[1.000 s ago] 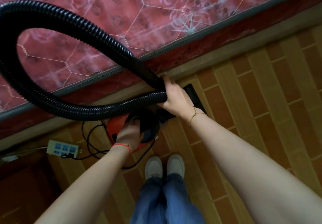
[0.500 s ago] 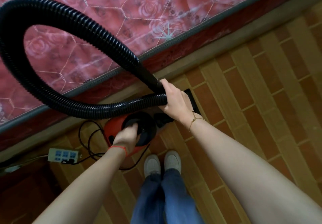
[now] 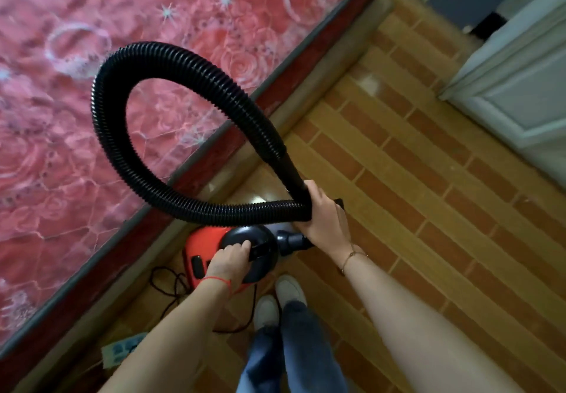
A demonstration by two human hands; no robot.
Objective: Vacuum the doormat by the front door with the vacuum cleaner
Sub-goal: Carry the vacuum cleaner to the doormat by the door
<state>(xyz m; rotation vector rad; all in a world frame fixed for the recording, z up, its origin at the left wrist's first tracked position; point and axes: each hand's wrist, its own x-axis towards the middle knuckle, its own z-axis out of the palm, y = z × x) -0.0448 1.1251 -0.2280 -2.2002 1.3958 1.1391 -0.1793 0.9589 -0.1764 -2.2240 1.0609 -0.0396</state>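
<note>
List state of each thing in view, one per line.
left hand: grips the handle on top of the vacuum cleaner
right hand: grips both ends of the looped hose together
vacuum cleaner: red and black body, carried by its top handle
hose: bent in a big loop
power cord: loose on the floor
power strip: lying on the floor, blurred
</note>
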